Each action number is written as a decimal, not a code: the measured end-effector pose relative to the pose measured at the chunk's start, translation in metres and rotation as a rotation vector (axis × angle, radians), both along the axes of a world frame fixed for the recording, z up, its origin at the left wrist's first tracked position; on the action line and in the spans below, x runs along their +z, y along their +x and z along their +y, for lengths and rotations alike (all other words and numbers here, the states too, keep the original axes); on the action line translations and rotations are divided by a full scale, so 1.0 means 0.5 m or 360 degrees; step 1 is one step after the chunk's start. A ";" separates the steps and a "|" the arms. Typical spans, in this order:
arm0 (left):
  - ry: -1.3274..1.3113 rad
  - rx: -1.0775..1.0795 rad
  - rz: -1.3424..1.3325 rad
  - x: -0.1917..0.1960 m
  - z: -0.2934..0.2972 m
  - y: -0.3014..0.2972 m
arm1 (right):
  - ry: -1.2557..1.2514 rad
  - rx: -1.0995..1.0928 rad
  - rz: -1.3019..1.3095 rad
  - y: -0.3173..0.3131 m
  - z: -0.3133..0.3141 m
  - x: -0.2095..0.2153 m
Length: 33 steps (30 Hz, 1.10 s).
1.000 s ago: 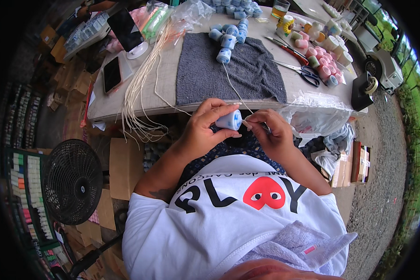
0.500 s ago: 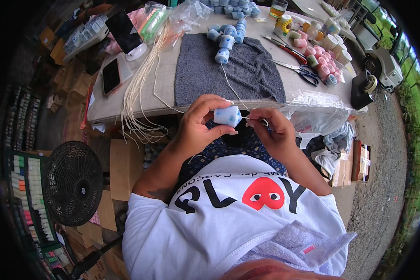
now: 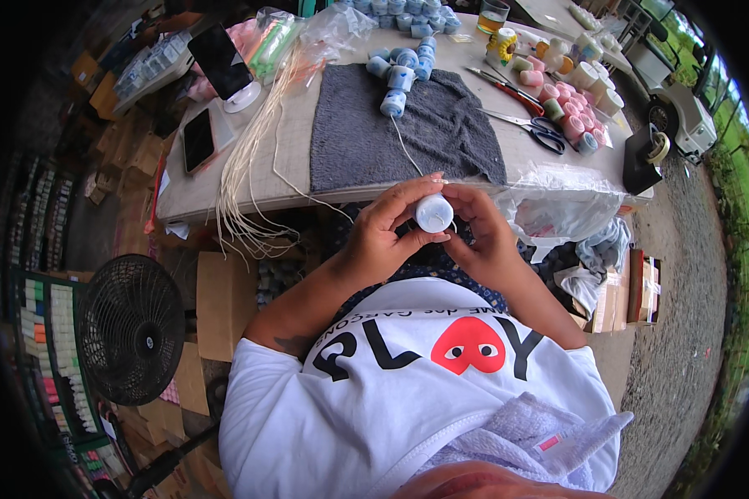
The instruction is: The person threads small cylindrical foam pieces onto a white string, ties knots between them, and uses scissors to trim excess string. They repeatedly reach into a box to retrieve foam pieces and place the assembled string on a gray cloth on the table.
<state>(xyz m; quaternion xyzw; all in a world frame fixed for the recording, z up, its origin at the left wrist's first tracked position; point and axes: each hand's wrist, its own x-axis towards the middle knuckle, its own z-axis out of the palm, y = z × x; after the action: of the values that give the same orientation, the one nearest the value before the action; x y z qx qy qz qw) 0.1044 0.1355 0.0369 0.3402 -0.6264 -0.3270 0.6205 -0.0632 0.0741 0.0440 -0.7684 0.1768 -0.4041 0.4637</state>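
My left hand [image 3: 391, 218] grips a small pale blue cylinder that looks like a candle [image 3: 433, 214], its flat round end turned up at me. Closed in from the other side, my right hand [image 3: 481, 223] has its fingertips against the candle's edge. A thin loop of white cord [image 3: 455, 226] shows beside them; whether the fingers pinch it is hard to see. More white cord [image 3: 405, 145] runs from my fingers across the grey towel [image 3: 353, 125] to a row of similar blue-and-white candles [image 3: 393, 103].
Long white cords [image 3: 254, 175] hang over the table edge at left, near a phone [image 3: 198, 141]. On the right lie scissors [image 3: 541, 131], red-handled pliers [image 3: 516, 96], pink candles [image 3: 572, 108] and a tape dispenser [image 3: 643, 158]. A black fan [image 3: 133, 328] stands at lower left.
The candle has turned from lying sideways to showing its flat end. My right hand has come in from pulling at the cord to touch the candle; my left moved slightly right.
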 end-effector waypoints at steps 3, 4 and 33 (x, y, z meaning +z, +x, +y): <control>0.0113 0.0065 0.0028 -0.001 0.005 0.005 | -0.0225 -0.0058 0.0059 -0.020 -0.007 0.036; 0.0155 0.0086 0.0023 0.001 0.007 0.005 | -0.0294 -0.0082 0.0007 -0.026 -0.019 0.039; 0.0275 0.1038 -0.1284 0.008 -0.092 0.143 | 0.0230 -0.0122 -0.0003 -0.100 -0.047 0.031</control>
<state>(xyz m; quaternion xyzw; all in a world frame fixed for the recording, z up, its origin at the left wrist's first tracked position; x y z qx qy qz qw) 0.1758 0.0893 0.0409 0.6663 -0.6479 -0.0105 0.3690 -0.1135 0.0506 0.0594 -0.7252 0.2342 -0.4085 0.5023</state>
